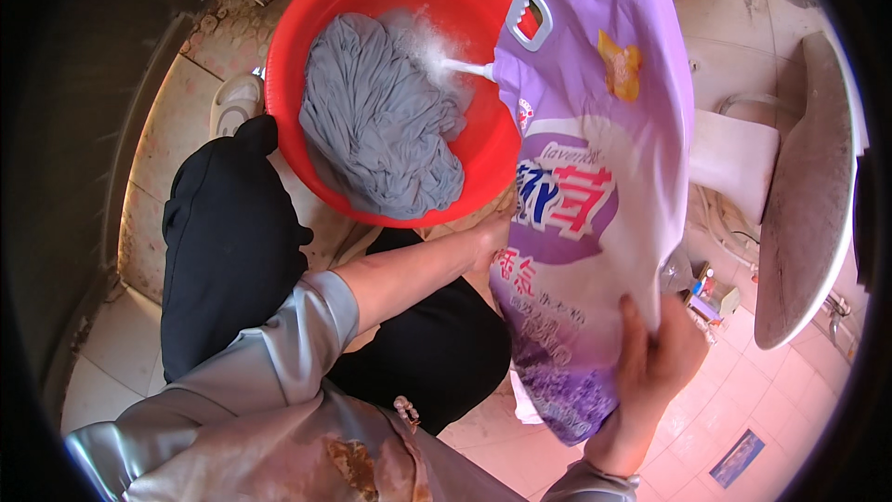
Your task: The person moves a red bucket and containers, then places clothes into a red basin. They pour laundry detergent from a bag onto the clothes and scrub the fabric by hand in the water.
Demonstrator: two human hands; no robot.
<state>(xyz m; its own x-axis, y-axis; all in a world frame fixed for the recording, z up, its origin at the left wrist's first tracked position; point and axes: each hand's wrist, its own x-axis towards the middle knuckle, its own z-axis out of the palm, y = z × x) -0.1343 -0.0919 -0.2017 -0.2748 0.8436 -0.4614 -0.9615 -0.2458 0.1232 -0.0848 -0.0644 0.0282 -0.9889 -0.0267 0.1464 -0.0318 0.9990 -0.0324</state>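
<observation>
A large purple bag of washing powder (pixel 592 188) is tilted over the right rim of a red plastic basin (pixel 488 181). White powder (pixel 435 52) streams from the bag's narrow white spout (pixel 474 68) onto bunched grey fabric (pixel 380 125), which looks wet. My right hand (pixel 655 348) grips the bag's lower right edge, thumb on its printed front. My left hand (pixel 496 240) reaches to the bag's left side; its fingers are hidden behind the bag, which seems to rest on them. A grey handle (pixel 529 17) with a cut-out is set near the bag's spout.
A pale sandal (pixel 237 101) lies left of the basin on the tiled floor (pixel 111 341). On the right are a white washbasin (pixel 808 223), hoses and a small shelf (pixel 714 296) holding items. My knees, in black trousers (pixel 226 244), are close below the red basin.
</observation>
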